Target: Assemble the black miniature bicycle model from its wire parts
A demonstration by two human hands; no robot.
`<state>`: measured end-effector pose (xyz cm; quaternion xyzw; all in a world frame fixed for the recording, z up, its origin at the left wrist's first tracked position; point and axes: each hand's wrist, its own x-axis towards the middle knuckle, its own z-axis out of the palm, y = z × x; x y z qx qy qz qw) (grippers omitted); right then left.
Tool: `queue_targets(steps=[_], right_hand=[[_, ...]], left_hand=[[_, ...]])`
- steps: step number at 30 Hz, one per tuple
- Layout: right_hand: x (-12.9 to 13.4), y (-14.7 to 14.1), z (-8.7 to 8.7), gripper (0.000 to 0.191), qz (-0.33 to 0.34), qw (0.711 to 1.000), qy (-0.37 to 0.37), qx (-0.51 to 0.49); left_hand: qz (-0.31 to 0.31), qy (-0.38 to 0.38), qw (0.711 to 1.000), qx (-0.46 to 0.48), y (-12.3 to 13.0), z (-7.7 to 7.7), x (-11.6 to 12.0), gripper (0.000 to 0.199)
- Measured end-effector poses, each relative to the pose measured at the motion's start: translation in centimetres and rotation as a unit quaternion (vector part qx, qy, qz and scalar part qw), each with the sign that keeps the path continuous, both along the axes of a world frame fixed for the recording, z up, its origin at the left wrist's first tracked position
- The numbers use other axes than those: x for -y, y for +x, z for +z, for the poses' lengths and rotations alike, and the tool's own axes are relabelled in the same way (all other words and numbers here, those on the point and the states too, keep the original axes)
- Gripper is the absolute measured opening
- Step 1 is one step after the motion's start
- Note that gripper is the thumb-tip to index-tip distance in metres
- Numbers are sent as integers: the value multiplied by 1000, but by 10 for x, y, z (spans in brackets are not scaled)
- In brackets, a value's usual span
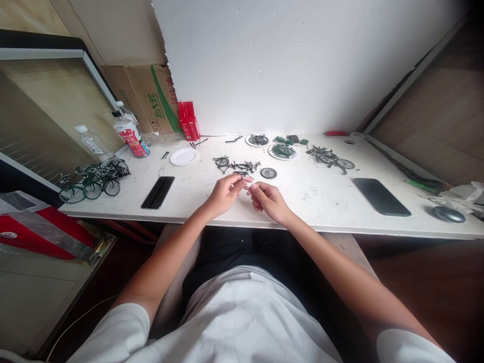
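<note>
My left hand (226, 193) pinches a small dark metal part (245, 177) above the white table (204, 204). Close beside it, my right hand (269, 200) has its thumb and fingers pressed together near the same part, and what lies between them is too small to name. Just beyond my hands lie a dark model bicycle frame (242, 166) and a loose spoked wheel (268, 173). Plates with dark wire parts (258, 139) and green parts (283, 150) stand farther back. More dark parts and wheels (328, 157) are heaped to the right.
Small model bicycles (93, 181) stand at the left, near bottles (130, 133). A phone (158, 192) and a white plate (184, 157) lie left of my hands. On the right are a dark flat device (381, 196) and a mouse (448, 214). A red box (189, 121) stands behind.
</note>
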<state>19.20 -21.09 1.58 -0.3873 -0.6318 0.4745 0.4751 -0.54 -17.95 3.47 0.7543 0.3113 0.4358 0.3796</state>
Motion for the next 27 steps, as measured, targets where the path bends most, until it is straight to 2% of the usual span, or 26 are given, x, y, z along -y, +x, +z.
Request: queue_targets(steps=[10,16,27], right_hand=[[-1,0,-2,53,0,1000,5,10],[-1,2,0,52,-8,999,11,32],[1,4,4,55,16,999,-3,50]], left_hand=[[-7,0,1000,6,0,-1,-1,43],[8,14,1000,2,0,-7,-5,40],[7,-46,998,38,-1,-8,-5,43]])
